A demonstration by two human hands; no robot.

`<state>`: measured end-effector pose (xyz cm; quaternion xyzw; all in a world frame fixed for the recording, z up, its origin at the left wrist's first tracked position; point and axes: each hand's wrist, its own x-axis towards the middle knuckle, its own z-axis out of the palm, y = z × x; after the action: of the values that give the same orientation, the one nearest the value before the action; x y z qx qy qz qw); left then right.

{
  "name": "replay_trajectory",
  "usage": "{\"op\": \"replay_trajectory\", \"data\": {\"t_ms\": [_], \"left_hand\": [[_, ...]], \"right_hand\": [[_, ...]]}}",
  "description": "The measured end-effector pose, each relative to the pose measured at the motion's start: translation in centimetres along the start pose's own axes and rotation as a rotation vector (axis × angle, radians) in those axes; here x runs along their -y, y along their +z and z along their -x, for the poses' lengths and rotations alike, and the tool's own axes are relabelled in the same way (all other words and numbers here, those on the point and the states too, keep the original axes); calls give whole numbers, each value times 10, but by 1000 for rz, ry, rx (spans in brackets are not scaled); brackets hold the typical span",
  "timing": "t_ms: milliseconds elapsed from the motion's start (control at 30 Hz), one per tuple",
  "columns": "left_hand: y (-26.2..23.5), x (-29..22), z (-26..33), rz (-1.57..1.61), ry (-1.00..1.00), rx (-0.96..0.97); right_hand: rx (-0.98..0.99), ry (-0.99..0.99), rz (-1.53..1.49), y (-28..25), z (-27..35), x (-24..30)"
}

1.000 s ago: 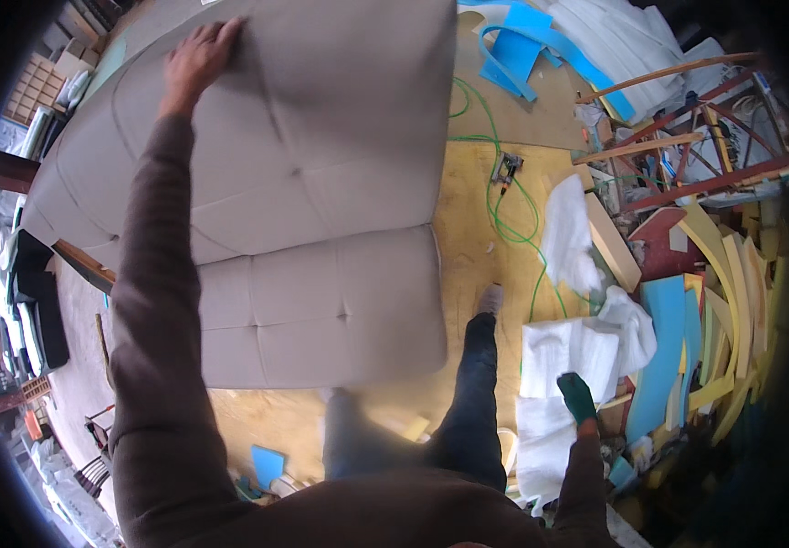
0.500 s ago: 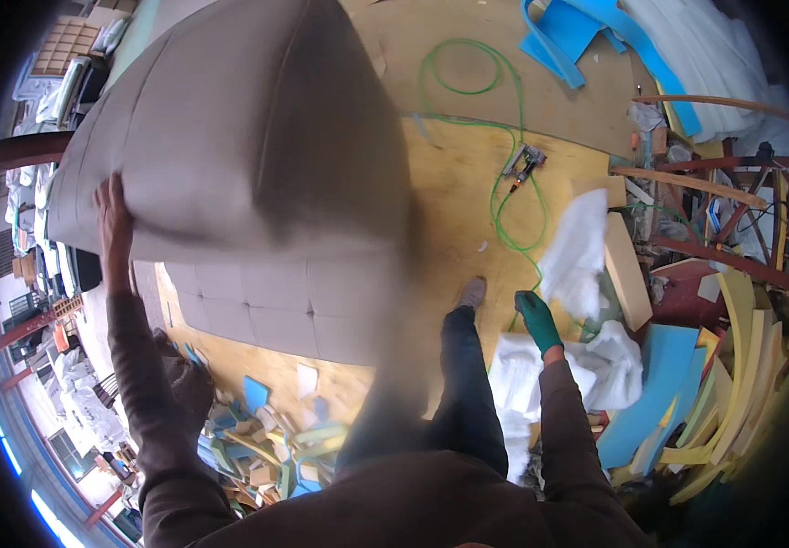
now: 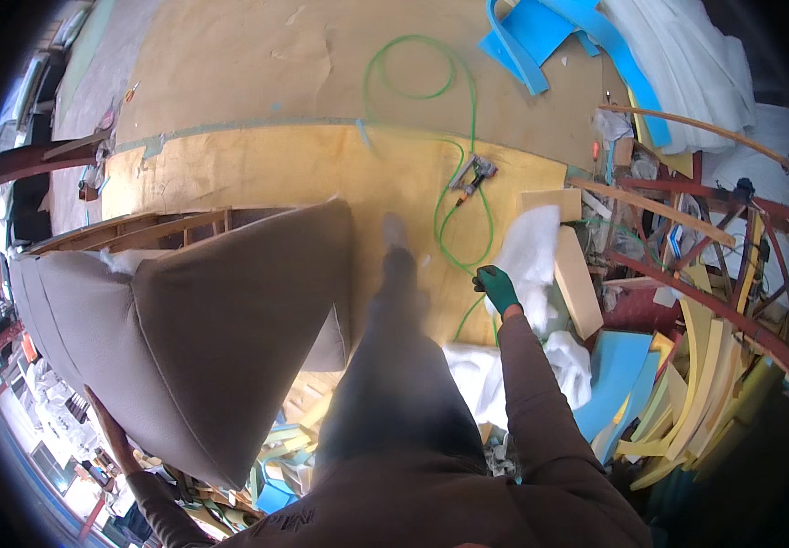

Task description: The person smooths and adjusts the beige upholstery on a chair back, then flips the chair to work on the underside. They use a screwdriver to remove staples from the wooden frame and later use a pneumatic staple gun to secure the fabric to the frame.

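Note:
A large grey-brown upholstered furniture piece (image 3: 221, 310) stands tilted at my left, with seams down its padded sides. Its far side lies open, baring a wooden frame (image 3: 171, 233) inside. My bare left hand (image 3: 113, 429) rests along its near left side, fingers stretched out. On my right, my right hand (image 3: 497, 288) wears a green glove and is closed beside the green hose (image 3: 490, 224). Whether the hose or anything else is in its fingers cannot be made out. Beyond it a nail-gun-like air tool (image 3: 474, 175) lies on the floor.
White wadding (image 3: 533, 256) and a tan foam block (image 3: 577, 283) lie near my right hand. Blue and yellow foam strips (image 3: 618, 384) are heaped at the right, below red metal bars (image 3: 705, 283). Foam scraps (image 3: 294, 447) litter the floor by my legs. Blue foam sheets (image 3: 531, 36) lie far off.
The furniture piece has swung down and toward me, bringing its open wooden frame into view. My left hand has gone lower along its side. One leg has stepped forward; my right hand stays closed.

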<state>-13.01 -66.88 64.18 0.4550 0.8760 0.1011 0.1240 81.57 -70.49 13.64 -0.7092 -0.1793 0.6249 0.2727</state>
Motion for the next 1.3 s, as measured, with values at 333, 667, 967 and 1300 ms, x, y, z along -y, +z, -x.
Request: {"op": "replay_trajectory", "data": {"t_ms": [333, 667, 967, 1300], "left_hand": [[69, -113, -19, 157, -242, -174], [110, -206, -45, -118, -274, -253], [93, -175, 9, -81, -358, -268], [85, -160, 93, 1, -393, -288]], "right_hand": [[-240, -99, 275, -17, -306, -62], [-785, 292, 497, 16, -492, -64], [-555, 68, -87, -83, -384, 38], [-334, -552, 19, -155, -133, 518]]}}
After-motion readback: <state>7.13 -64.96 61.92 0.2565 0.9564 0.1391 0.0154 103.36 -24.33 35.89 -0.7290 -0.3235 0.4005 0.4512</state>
